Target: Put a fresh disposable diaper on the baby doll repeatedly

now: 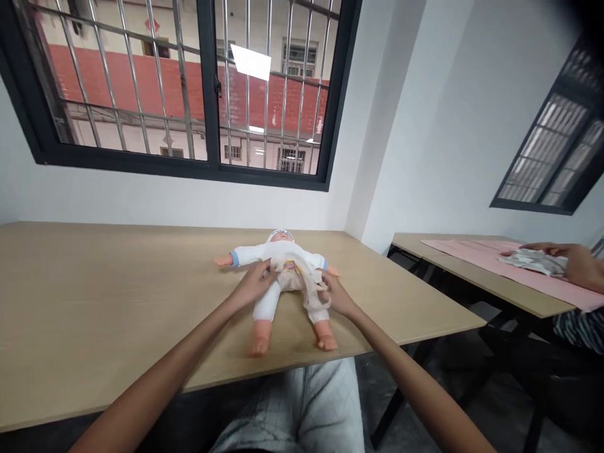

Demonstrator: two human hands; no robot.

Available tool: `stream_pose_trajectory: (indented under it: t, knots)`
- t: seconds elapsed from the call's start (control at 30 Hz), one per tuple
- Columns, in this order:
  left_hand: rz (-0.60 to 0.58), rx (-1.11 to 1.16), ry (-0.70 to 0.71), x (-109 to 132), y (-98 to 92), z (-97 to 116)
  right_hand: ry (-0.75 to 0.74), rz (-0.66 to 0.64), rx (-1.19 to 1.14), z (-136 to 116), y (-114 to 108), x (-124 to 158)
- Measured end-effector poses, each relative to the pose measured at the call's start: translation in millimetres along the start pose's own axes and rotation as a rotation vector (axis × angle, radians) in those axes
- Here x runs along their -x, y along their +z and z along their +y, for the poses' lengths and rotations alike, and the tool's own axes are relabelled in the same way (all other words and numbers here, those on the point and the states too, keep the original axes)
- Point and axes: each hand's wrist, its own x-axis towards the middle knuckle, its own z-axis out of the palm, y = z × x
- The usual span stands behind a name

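Observation:
A baby doll [267, 303] lies on its back on the table, legs toward me and arms spread wide. It wears a white outfit with blue cuffs and a white cap with blue marks. Around its hips is a whitish diaper [292, 280] with a small yellow and coloured print at the waist. My left hand [255, 283] pinches the diaper's edge at the left hip. At the other hip, my right hand [337, 294] has its fingers closed on the diaper's loose, sheer side part, which hangs over the doll's leg.
The doll rests on a light wood table [117, 302] against a white wall under a barred window [212, 94]. To the right, a second table with a pink cloth [462, 248] holds a pale patterned cloth [535, 261], which a co-worker's hand [557, 248] touches.

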Motion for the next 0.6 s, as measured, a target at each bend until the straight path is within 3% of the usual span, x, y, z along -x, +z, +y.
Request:
stream_pose_trajectory:
  t: [0.13, 0.23, 0.43, 0.6]
  knots:
    - [0.143, 0.272, -0.036, -46, -5.8, -11, 0.077, 0.232, -0.167, 19, -1, -38]
    - [0.196, 0.341, -0.075, -63, -5.7, -24, 0.156, 0.312, -0.243, 39, 0, -65]
    - [0.255, 0.301, -0.192, -55, -1.1, -56, 0.231, 0.383, -0.052, 81, 15, -79]
    - [0.313, 0.293, -0.239, -41, 4.3, -70, 0.298, 0.520, -0.226, 79, 16, -67]
